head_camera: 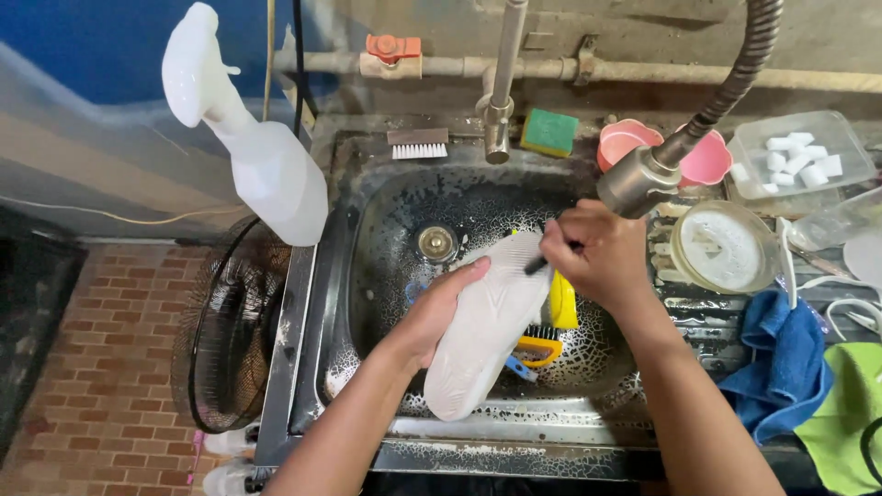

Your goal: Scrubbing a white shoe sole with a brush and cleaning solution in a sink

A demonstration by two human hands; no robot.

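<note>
My left hand (pixel 439 308) grips a white shoe (pixel 487 321) from its left side and holds it sole up over the dark metal sink (pixel 386 266). My right hand (pixel 597 253) is closed on a small dark-handled brush (pixel 536 264) whose tip touches the sole near the toe. A yellow item (pixel 562 301) and an orange-handled brush (pixel 537 349) lie in the basin under the shoe. The drain (pixel 436 242) sits at the basin's back left.
A flexible spray faucet head (pixel 638 179) hangs just above my right hand. A white spray bottle (pixel 253 147) stands left of the sink, above a fan grille (pixel 225 340). A scrub brush (pixel 418 144), green sponge (pixel 549 131), pink cups (pixel 625 142), tubs and cloths (pixel 781 358) crowd the rim.
</note>
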